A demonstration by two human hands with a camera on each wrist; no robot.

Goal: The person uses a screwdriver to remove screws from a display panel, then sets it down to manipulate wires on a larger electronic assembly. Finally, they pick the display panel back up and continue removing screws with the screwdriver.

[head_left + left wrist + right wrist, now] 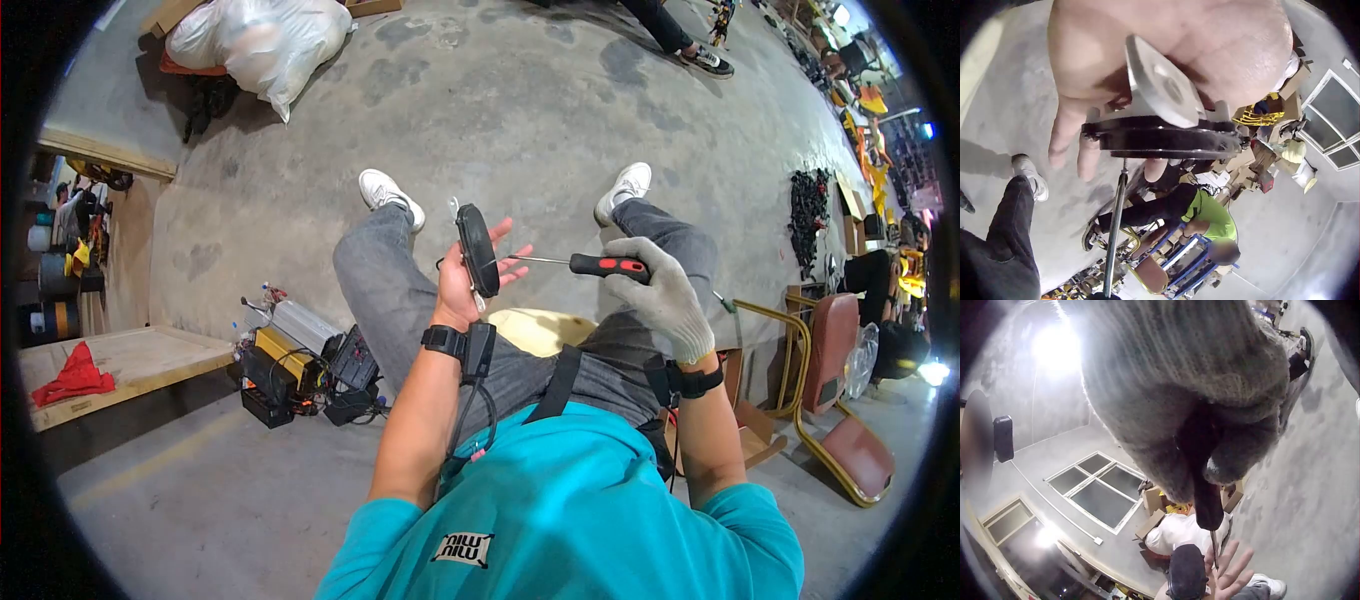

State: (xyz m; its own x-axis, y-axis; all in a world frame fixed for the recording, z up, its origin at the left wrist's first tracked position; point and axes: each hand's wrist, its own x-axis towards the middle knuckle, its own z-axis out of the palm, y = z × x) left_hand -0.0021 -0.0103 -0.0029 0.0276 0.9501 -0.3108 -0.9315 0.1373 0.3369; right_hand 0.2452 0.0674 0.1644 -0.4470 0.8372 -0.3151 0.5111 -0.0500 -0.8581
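In my bare left hand (458, 288) I hold a black oval piece (477, 250) on edge, its flat face to the right. A pale metal bracket (1163, 84) with a hole sticks out from its back toward the palm. Several left fingers stretch out past the piece, spread apart; the thumb is mostly hidden. My right hand (660, 300), in a grey knitted glove, grips the red and black handle of a screwdriver (608, 266). Its thin shaft points left, and the tip overlaps the lower face of the black piece in the left wrist view.
Electrical units with cables (305, 355) stand on the floor at left, near a low wooden platform (130, 365) bearing a red cloth (73, 376). A brown padded chair (832, 350) is at right. A white sack (262, 45) lies ahead. Another person (1210, 219) sits farther off.
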